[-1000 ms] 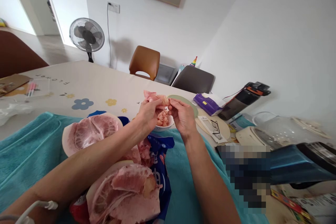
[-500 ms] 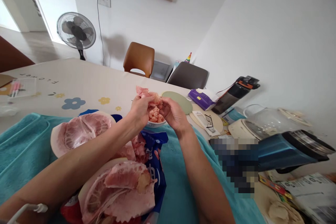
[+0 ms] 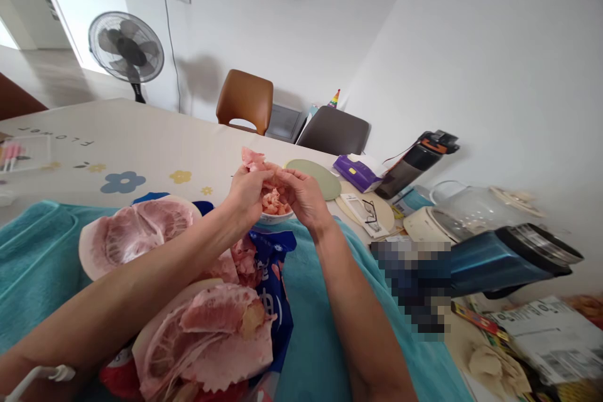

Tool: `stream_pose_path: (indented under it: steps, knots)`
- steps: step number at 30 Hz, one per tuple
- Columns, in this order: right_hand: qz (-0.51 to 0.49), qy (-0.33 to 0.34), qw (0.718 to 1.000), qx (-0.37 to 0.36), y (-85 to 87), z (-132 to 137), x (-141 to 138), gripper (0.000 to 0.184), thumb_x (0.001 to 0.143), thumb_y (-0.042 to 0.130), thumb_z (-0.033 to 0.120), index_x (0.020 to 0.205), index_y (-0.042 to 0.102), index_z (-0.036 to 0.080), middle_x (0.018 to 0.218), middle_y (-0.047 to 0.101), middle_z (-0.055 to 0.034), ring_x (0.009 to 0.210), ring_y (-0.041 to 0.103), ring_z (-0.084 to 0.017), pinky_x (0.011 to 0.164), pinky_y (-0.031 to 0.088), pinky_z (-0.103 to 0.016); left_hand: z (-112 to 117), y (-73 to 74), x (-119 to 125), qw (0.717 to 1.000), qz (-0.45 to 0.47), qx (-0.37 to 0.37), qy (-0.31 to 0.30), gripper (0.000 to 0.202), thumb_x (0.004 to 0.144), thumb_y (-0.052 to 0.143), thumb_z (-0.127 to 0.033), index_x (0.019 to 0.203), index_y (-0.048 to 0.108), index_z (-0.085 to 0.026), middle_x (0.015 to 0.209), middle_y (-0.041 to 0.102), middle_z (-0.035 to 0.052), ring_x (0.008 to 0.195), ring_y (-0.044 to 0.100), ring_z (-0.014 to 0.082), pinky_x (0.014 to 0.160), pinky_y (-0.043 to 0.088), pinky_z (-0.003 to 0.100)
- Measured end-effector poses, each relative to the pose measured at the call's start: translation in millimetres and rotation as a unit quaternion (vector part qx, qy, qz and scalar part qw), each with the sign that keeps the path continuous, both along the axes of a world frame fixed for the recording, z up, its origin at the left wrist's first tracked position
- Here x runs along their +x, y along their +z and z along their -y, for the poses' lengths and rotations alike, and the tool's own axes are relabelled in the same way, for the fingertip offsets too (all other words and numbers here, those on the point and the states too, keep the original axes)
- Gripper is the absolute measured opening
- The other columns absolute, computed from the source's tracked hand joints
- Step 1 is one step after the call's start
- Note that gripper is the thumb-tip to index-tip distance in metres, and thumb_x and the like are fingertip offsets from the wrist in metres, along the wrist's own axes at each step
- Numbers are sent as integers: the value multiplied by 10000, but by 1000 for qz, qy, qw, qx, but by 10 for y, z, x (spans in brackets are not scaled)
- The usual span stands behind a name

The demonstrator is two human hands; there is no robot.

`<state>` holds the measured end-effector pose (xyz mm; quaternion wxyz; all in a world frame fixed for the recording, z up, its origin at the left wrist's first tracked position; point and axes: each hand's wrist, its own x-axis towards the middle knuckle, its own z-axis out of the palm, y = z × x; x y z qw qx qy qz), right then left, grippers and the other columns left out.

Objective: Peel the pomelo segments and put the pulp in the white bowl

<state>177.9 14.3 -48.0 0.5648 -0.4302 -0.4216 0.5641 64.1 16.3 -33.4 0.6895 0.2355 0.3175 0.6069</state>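
Note:
My left hand is closed on a torn piece of pink pomelo, whose skin sticks up past the thumb. Against the same piece, my right hand pinches with thumb and fingertips. Both hands are over a white bowl holding loose pomelo flesh. Nearer to me lie an opened pomelo half and a second thick-rinded portion with a segment in it. Peeled membrane scraps sit between them, partly behind my left forearm. A blue printed bag is beneath the fruit.
A teal towel covers the near table. To the right are a green oval mat, a purple tissue pack, glasses, a dark bottle, a glass kettle and a blue tumbler. A fan stands beyond the table.
My right fingers have shifted from a curled pose over the bowl up against the pomelo piece, closer to my left hand. The whole view has shifted slightly.

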Motion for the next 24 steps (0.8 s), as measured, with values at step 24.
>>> stream_pose_path:
  steps: [24]
  knots:
    - [-43, -11, 999, -11, -45, -70, -75, 85, 599, 605, 118, 543, 574, 174, 533, 519, 43, 479, 446, -60, 415, 352, -185, 8, 34, -7, 1000, 15, -17, 2, 256, 528, 565, 49, 608, 450, -165, 536, 556, -28, 497, 515, 83, 497, 403, 212]
